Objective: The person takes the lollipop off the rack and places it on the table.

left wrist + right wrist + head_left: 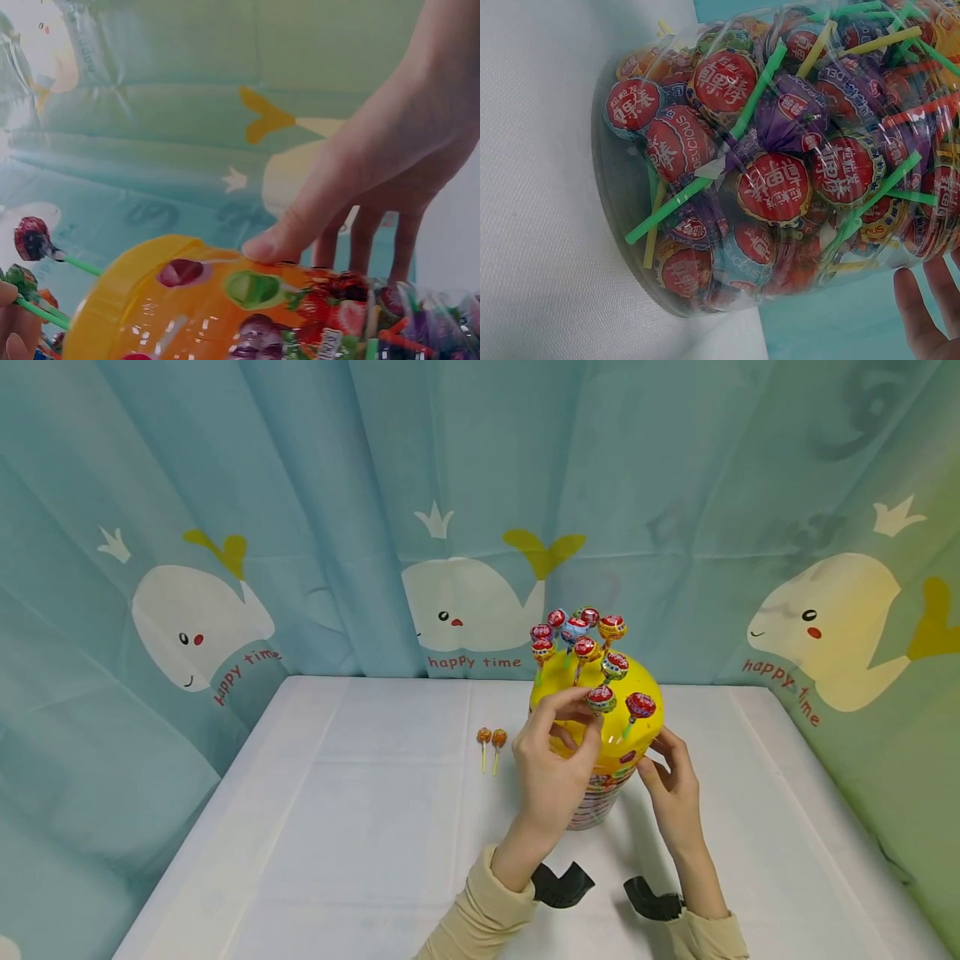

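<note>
1. On the white table point(360, 827), 2 orange lollipops point(499, 738) are lying.
2. Your left hand point(553, 768) is pinching a red-and-green lollipop point(601, 699) over the yellow lid point(642, 676).
3. The clear jar point(591, 812) is standing on the table, more lollipops point(586, 649) topping it.
4. Your right hand point(677, 789) is gripping its side.

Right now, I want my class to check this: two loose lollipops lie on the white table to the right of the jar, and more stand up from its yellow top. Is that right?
Not quite: the loose lollipops lie left of the jar, as the head view shows. The rest is right.
</note>
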